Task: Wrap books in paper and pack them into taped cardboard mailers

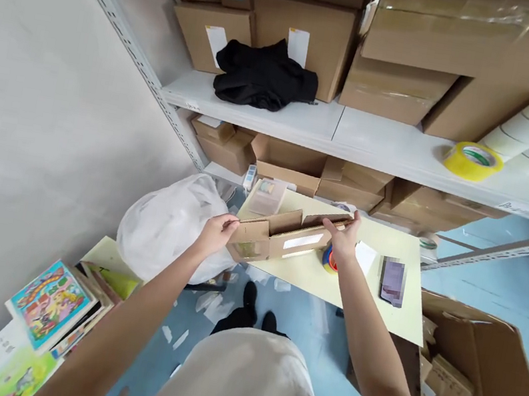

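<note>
A small, flattish cardboard box (281, 247) with its flaps up and a white label on its side is held over the front of the cream table (302, 278). My left hand (218, 233) pinches the box's left end between thumb and fingers. At the other end, my right hand (342, 235) grips the top edge, thumb on the near side. Just below the box, by my right hand, lies a blue tape roll (330, 259) with a red core. Beyond the box's left part sits a clear plastic case (267, 196).
A phone (392, 281) and white paper (365, 257) lie on the table's right. A white plastic bag (173, 223) bulges at left, near stacked books (51, 304). An open carton (484, 370) stands at right. The shelf (322, 125) carries boxes, a black garment (264, 76) and yellow tape (473, 161).
</note>
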